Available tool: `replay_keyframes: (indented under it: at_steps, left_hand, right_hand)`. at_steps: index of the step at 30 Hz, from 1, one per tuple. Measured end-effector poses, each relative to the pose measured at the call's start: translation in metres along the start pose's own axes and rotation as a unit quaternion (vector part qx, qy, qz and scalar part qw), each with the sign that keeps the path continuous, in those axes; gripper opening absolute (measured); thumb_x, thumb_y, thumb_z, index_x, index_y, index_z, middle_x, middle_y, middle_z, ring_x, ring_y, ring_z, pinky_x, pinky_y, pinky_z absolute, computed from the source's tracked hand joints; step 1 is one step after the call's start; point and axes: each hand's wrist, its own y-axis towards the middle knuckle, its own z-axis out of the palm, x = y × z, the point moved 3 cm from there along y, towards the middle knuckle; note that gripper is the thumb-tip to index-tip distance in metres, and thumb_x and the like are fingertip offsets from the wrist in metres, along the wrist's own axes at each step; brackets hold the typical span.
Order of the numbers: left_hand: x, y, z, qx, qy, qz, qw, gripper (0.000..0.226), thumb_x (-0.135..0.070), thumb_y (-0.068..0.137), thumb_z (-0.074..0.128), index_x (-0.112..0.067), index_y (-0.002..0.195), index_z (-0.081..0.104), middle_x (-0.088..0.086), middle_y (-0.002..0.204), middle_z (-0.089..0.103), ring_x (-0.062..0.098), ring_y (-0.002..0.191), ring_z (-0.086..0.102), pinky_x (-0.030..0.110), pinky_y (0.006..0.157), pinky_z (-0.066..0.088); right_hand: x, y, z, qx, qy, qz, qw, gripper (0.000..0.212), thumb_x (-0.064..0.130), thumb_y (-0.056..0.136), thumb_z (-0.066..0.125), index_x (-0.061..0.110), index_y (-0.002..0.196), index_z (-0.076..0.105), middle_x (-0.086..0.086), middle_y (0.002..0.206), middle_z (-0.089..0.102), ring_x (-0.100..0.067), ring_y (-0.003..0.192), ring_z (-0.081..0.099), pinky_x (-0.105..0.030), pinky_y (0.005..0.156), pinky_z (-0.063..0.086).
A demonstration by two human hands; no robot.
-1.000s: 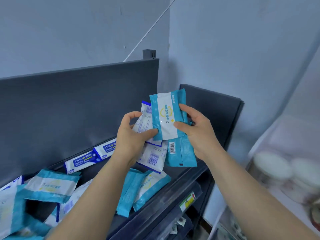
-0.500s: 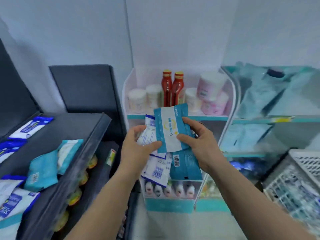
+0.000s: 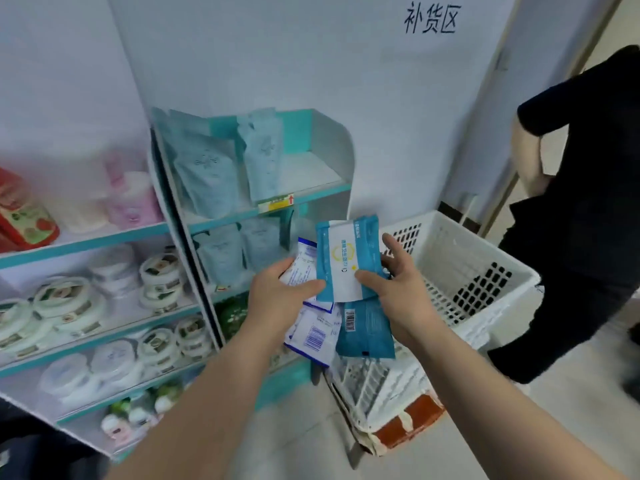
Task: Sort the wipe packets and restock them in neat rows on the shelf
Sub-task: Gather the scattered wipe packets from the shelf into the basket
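Both hands hold a fan of wipe packets at chest height. My left hand (image 3: pixel 277 299) grips white packets with blue edges (image 3: pixel 313 332), thumb pressed on the front teal packet. My right hand (image 3: pixel 398 289) pinches the teal-and-white packet (image 3: pixel 343 261) and holds a second teal packet with a barcode (image 3: pixel 367 332) behind it. The packets hang in front of a teal-trimmed white shelf unit (image 3: pixel 311 199) that carries pale blue pouches (image 3: pixel 207 171).
A white perforated plastic basket (image 3: pixel 485 271) stands right of my hands, on an orange-and-white box (image 3: pixel 408 424). A person in black clothes (image 3: pixel 581 202) stands at the far right. Left shelves hold round white tubs (image 3: pixel 69 299), pink bottles and red bottles.
The view has swung right, from the dark shelf with loose packets to the white shelves and the basket. My hands keep the same grip on the packets.
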Motion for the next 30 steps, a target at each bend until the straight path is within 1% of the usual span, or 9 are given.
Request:
replay_keyframes:
  at_steps: [2, 5, 10, 14, 17, 22, 25, 28, 30]
  left_hand:
    - [0.002, 0.014, 0.055, 0.011, -0.003, -0.017, 1.0, 0.036, -0.006, 0.072, 0.083, -0.026, 0.094, 0.063, 0.0, 0.092, 0.073, 0.02, 0.077, 0.073, 0.04, 0.069, 0.061]
    - [0.01, 0.037, 0.12, 0.018, -0.004, -0.042, 0.999, 0.05, -0.005, 0.071, 0.083, -0.016, 0.115, 0.062, 0.003, 0.096, 0.071, 0.021, 0.08, 0.072, 0.037, 0.067, 0.06]
    - [0.044, 0.085, 0.175, 0.006, -0.01, -0.106, 0.994, 0.064, -0.004, 0.067, 0.085, -0.013, 0.124, 0.057, 0.004, 0.102, 0.068, 0.023, 0.083, 0.07, 0.041, 0.071, 0.06]
    - [0.083, 0.123, 0.188, -0.019, -0.033, -0.174, 0.984, 0.07, 0.0, 0.068, 0.083, -0.01, 0.131, 0.052, 0.008, 0.101, 0.067, 0.027, 0.082, 0.07, 0.043, 0.069, 0.059]
    - [0.114, 0.148, 0.191, -0.047, -0.05, -0.219, 0.973, 0.068, 0.004, 0.068, 0.082, -0.008, 0.128, 0.053, 0.009, 0.093, 0.066, 0.03, 0.082, 0.069, 0.049, 0.074, 0.058]
    - [0.153, 0.174, 0.191, -0.107, -0.058, -0.267, 0.956, 0.068, 0.006, 0.069, 0.08, -0.011, 0.127, 0.048, 0.014, 0.11, 0.063, 0.031, 0.088, 0.067, 0.044, 0.07, 0.057]
    - [0.177, 0.183, 0.187, -0.152, -0.027, -0.268, 0.951, 0.068, 0.007, 0.064, 0.082, -0.007, 0.123, 0.051, 0.016, 0.116, 0.063, 0.031, 0.094, 0.066, 0.048, 0.079, 0.057]
    - [0.194, 0.185, 0.184, -0.186, 0.041, -0.284, 0.94, 0.065, 0.004, 0.063, 0.082, -0.006, 0.122, 0.055, 0.013, 0.113, 0.064, 0.03, 0.095, 0.064, 0.039, 0.074, 0.057]
    - [0.201, 0.187, 0.183, -0.201, 0.086, -0.297, 0.929, 0.068, -0.001, 0.063, 0.082, -0.006, 0.125, 0.054, 0.013, 0.118, 0.063, 0.029, 0.1, 0.063, 0.039, 0.081, 0.056]
  right_hand:
    - [0.004, 0.023, -0.049, -0.006, -0.01, 0.015, 1.0, 0.056, -0.005, 0.088, 0.06, 0.027, 0.133, 0.051, -0.001, 0.112, 0.065, -0.025, 0.094, 0.07, -0.047, 0.077, 0.059]
    - [-0.001, 0.06, -0.105, -0.019, -0.028, 0.047, 0.998, 0.048, -0.004, 0.089, 0.06, 0.021, 0.129, 0.055, -0.004, 0.114, 0.066, -0.024, 0.092, 0.07, -0.042, 0.071, 0.06]
    - [-0.032, 0.12, -0.15, -0.016, -0.044, 0.121, 0.992, 0.044, -0.004, 0.088, 0.06, 0.018, 0.125, 0.053, 0.0, 0.104, 0.066, -0.022, 0.088, 0.069, -0.039, 0.065, 0.06]
    - [-0.072, 0.165, -0.156, 0.0, -0.071, 0.177, 0.982, 0.056, -0.006, 0.087, 0.061, 0.011, 0.138, 0.044, -0.004, 0.113, 0.063, -0.023, 0.089, 0.067, -0.041, 0.069, 0.059]
    - [-0.103, 0.196, -0.153, 0.019, -0.095, 0.211, 0.973, 0.053, -0.008, 0.087, 0.06, 0.009, 0.135, 0.047, -0.005, 0.112, 0.061, -0.024, 0.09, 0.065, -0.043, 0.073, 0.058]
    - [-0.147, 0.235, -0.15, 0.059, -0.112, 0.279, 0.952, 0.047, -0.008, 0.086, 0.061, 0.008, 0.129, 0.049, -0.004, 0.109, 0.062, -0.027, 0.095, 0.065, -0.046, 0.079, 0.057]
    - [-0.171, 0.248, -0.147, 0.088, -0.122, 0.312, 0.938, 0.046, -0.009, 0.085, 0.062, 0.007, 0.126, 0.049, -0.003, 0.102, 0.061, -0.027, 0.091, 0.065, -0.043, 0.074, 0.058]
    - [-0.196, 0.256, -0.143, 0.13, -0.158, 0.328, 0.922, 0.047, -0.008, 0.085, 0.062, 0.003, 0.127, 0.047, -0.007, 0.109, 0.06, -0.025, 0.09, 0.064, -0.035, 0.07, 0.056]
    - [-0.21, 0.262, -0.14, 0.163, -0.179, 0.33, 0.912, 0.048, -0.007, 0.085, 0.062, 0.004, 0.129, 0.046, -0.008, 0.112, 0.058, -0.025, 0.093, 0.062, -0.033, 0.072, 0.055]
